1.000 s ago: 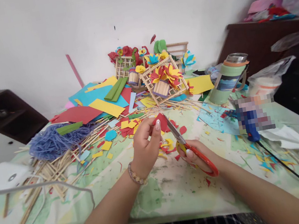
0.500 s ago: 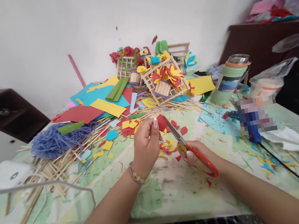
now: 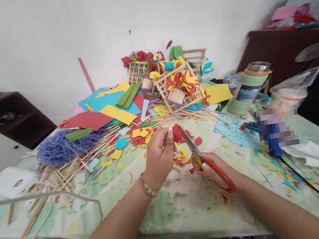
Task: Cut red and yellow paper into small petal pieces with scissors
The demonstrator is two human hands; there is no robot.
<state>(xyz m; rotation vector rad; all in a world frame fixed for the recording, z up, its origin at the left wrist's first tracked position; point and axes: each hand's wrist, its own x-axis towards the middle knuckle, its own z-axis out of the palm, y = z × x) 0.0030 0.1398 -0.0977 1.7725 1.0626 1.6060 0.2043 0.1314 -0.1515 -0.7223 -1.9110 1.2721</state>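
My left hand pinches a small piece of red paper between thumb and fingers, over the middle of the table. In my right hand is a pair of scissors with orange-red and yellow handles. Its blades point up and away from me, the tips at the right edge of the red paper. Below them, red and yellow paper scraps lie on the cloth. Yellow paper squares and a blue scalloped paper piece rest to the left.
At the back stand stick frames with paper flowers. Blue yarn and wooden sticks lie left, near a white device. On the right are a green bottle, a blue glue gun with a black cord, and a plastic bag.
The view has shifted slightly, so the scene sits a little further right. Both hands keep their holds; the scissor tips now sit slightly farther from the left fingers.
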